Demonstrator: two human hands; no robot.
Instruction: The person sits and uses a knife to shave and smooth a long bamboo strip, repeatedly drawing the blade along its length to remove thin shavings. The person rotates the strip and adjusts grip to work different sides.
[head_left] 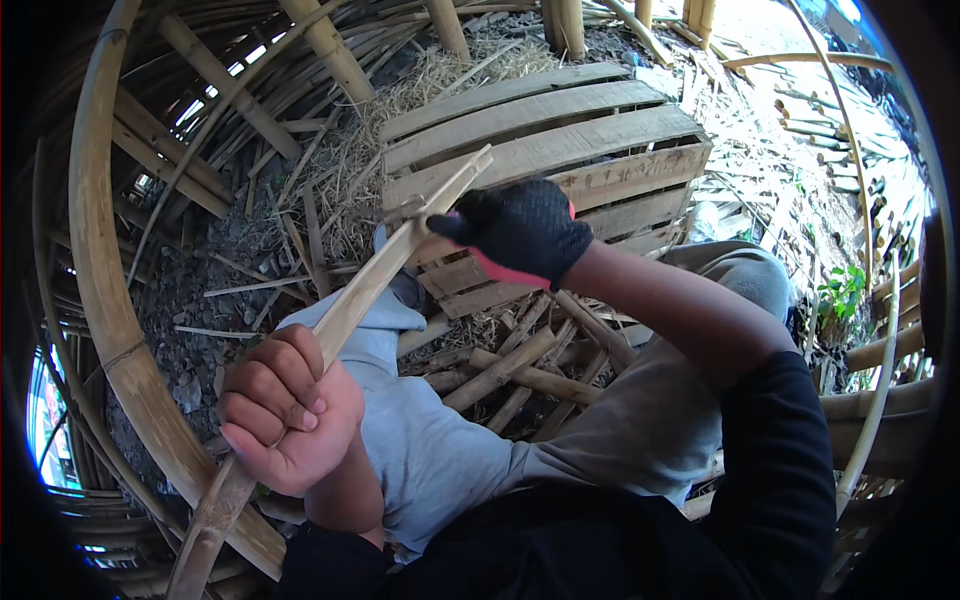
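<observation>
A long split bamboo strip [362, 287] runs slantwise from the lower left up to the middle, its far end split and pointed. My bare left hand [290, 410] is wrapped tightly round its lower part. My right hand [525, 230], in a black glove with pink-red edging, is closed beside the strip's upper part. Its fingertips meet the strip at a node. Whatever lies inside those gloved fingers is hidden from view. A small grey-blue edge shows just left of the strip there, too little to name. Both my legs are bent below the strip.
A slatted wooden pallet-like platform [540, 125] lies ahead on the ground. Cut bamboo pieces [500, 370] are heaped between my legs. A thick curved bamboo pole [100, 230] rises at my left. Straw and shavings [340, 190] litter the ground, and a green plant [843, 292] grows at right.
</observation>
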